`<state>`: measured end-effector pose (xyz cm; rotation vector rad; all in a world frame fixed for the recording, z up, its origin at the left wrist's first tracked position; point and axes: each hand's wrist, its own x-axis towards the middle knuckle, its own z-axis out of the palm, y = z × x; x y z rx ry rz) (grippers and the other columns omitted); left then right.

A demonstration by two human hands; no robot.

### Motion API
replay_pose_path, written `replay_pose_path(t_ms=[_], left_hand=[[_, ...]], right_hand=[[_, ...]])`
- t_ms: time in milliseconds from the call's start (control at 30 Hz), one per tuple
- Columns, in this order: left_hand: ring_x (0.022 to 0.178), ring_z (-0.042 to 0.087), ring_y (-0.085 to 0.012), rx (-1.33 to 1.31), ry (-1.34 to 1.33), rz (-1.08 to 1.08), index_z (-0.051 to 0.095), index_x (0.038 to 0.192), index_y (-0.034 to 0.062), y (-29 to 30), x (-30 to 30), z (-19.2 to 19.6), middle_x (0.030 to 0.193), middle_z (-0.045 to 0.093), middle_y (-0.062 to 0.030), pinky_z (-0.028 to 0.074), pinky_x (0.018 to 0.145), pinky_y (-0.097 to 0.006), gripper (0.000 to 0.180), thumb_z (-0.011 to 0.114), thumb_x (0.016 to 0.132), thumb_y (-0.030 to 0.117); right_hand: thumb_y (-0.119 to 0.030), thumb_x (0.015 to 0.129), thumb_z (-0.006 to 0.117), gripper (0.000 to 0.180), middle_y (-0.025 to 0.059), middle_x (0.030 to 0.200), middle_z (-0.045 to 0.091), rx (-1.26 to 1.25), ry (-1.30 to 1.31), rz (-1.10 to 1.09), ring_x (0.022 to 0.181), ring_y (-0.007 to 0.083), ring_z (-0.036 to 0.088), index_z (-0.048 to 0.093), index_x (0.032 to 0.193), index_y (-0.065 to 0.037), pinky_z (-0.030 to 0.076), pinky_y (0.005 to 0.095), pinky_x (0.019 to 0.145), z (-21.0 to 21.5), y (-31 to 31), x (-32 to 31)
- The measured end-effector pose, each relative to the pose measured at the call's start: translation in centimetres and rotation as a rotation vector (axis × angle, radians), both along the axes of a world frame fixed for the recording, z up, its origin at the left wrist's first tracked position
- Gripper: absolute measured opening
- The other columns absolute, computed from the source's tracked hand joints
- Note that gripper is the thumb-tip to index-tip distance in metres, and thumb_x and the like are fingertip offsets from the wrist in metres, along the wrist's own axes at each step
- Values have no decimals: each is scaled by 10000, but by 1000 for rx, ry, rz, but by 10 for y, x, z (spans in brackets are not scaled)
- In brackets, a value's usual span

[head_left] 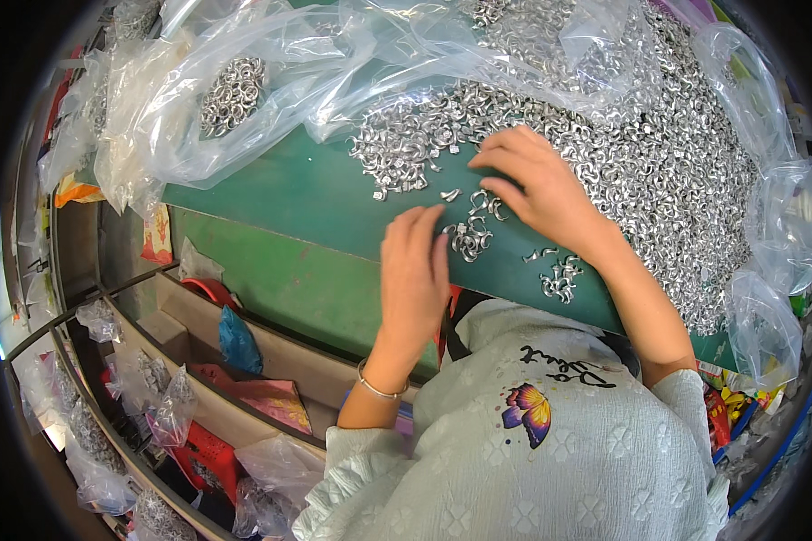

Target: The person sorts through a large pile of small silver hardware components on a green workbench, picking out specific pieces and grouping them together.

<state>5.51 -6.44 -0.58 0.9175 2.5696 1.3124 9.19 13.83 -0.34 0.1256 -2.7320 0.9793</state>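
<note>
My left hand hovers at the near edge of the green tabletop, its fingers apart and nothing visible in them. Right beside its fingertips lies a small cluster of curved, shiny silver metal pieces. My right hand reaches over the table with thumb and fingers spread. A few of those pieces lie under its thumb, and its fingertips are near the border of a large heap of the same metal pieces. One single piece lies between the two hands. A smaller group rests below my right wrist.
Clear plastic sheeting covers the table's far side and partly the heap. A loose batch of pieces spreads left of the heap. Below the table's left side stands a compartmented shelf with bagged pieces, a blue bag and a red container.
</note>
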Motion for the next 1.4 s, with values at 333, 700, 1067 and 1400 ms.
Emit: replay_pose_path(t_ms=[333,700,1067,1400], left_hand=[[951,557,-296,-120,211,-15,655,1030,24,20,-18,-4,1039,586,-113,422,849,-375,210,672,824,-9],[604,554,-153,24,88,39,676,941,-27,20,-23,-14,752,618,-99,442,559,-272,84,660,859,-13],[620,531,-88,57,-193,99,671,1002,-14,15,-26,-2,761,631,-50,424,560,-238,139,618,876,-41],[830,549,-269,-14,143,1,652,967,-3,16,-19,-7,920,588,-108,461,738,-362,174,681,800,-44]], right_hand=[[-61,779,687,144,57,1009,577,158,11,-58,993,252,518,679,922,-52,392,369,832,0,2,8],[-76,792,685,122,53,1011,579,232,103,-187,985,246,511,673,911,-52,384,364,821,-2,-2,4],[-43,795,674,131,55,1004,588,136,86,-180,988,248,519,678,925,-51,382,369,835,-1,3,11],[-87,802,688,69,56,973,574,73,15,-142,972,245,510,671,858,-51,379,369,838,3,0,12]])
